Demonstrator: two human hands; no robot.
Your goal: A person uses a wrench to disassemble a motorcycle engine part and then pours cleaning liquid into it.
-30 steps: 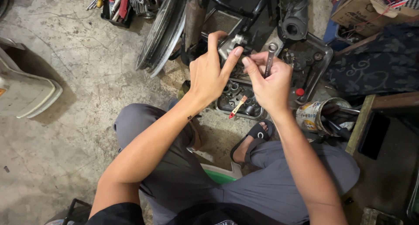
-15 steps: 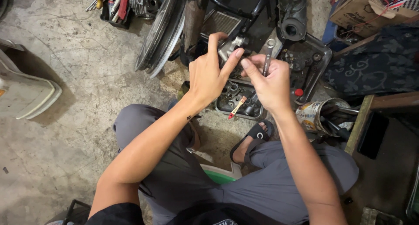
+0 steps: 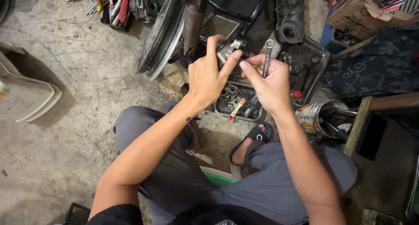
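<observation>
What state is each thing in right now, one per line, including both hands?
left hand: gripping the small metal part, held up
right hand: closed on the wrench, ring end up
parts tray: on the floor, holding parts
tin can: upright, tools standing in it
wheel: leaning, tilted
cardboard box: open

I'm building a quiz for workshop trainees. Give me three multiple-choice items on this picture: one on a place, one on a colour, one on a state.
1. Where is the tin can?
A. On the floor by the person's right knee
B. On the cardboard box
C. In the left hand

2. What colour are the trousers?
A. Red
B. Grey
C. White

3. What is the right hand doing?
A. Resting flat on the floor
B. Hanging empty
C. Gripping a wrench

Answers: 1 A, it stands by that knee. 2 B, both legs show grey. 3 C, fingers close round the wrench while the left hand holds the metal part.
</observation>
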